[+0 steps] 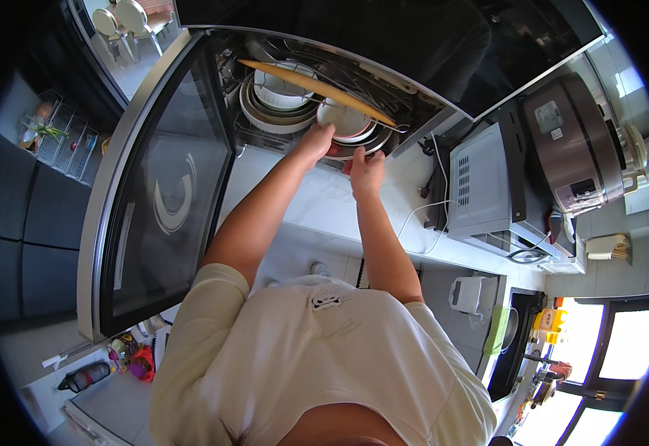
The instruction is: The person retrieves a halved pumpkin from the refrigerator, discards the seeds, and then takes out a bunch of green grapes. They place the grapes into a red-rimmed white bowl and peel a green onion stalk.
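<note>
My left hand [318, 143] grips the near left rim of a nest of bowls in an open, wall-mounted dish cabinet. On top of that nest is a white bowl [342, 118] with a reddish rim. My right hand [367, 171] is at the near right side, its fingers on the lower bowls [379, 139]. Some of its fingers are hidden. To the left is another stack of bowls [266, 118], topped by a white ribbed bowl [280, 92]. Both stacks rest on a wire rack [269, 137]. A wooden board [319, 86], seen edge-on, lies across above them.
The glass cabinet door [163, 184] is swung open beside my left arm. Below is a white countertop [319, 192]. At right stand a microwave oven [480, 178] and a rice cooker [572, 145], with a loose white cable [441, 161] near my right arm.
</note>
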A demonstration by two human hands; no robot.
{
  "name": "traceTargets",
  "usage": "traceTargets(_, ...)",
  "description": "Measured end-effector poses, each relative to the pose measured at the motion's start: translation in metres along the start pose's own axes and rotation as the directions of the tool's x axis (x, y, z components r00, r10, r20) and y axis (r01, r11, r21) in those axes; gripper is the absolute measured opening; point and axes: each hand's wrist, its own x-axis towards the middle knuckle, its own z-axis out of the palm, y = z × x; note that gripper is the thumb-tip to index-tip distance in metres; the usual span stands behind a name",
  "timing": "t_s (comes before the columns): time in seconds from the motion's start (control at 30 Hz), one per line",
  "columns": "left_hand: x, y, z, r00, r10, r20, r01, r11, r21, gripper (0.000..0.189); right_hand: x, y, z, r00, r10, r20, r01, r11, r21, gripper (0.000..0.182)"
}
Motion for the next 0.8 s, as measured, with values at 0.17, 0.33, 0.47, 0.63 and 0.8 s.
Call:
traceTargets(0.17, 0.008, 0.007, 0.003, 1.0, -0.001, -0.023, 0.002, 0.999, 0.032, 0.043, 0.005, 0.0, 0.011, 0.997, 0.068, 0.043, -0.074, 0.986, 0.15, 0.026)
traceTargets(0.33, 0.032, 0.0, 0.005, 0.999, -0.032, -0.038, 0.032, 0.999, 0.001, 0.045, 0.019, 0.0, 0.017, 0.985, 0.143, 0.096, -0.164, 0.948, 0.272, 0.027)
traceTargets(0.47, 0.038, -0.002, 0.037, 0.986, 0.039, -0.164, -0.021, 0.994, 0.108, 0.044, 0.033, 0.019, 0.007, 0.971, 0.221, 0.094, -0.24, 0.882, 0.406, 0.032)
traceTargets(0.63, 0.094, -0.035, 0.0, 0.953, 0.055, -0.299, -0.007, 0.987, 0.159, 0.047, 0.036, 0.009, 0.02, 0.922, 0.273, 0.273, -0.381, 0.757, 0.531, 0.034)
traceTargets(0.8, 0.058, -0.006, 0.028, 0.983, -0.003, -0.184, 0.004, 1.0, 0.008, 0.048, 0.034, 0.025, -0.005, 0.933, 0.243, 0.267, -0.353, 0.769, 0.533, 0.03)
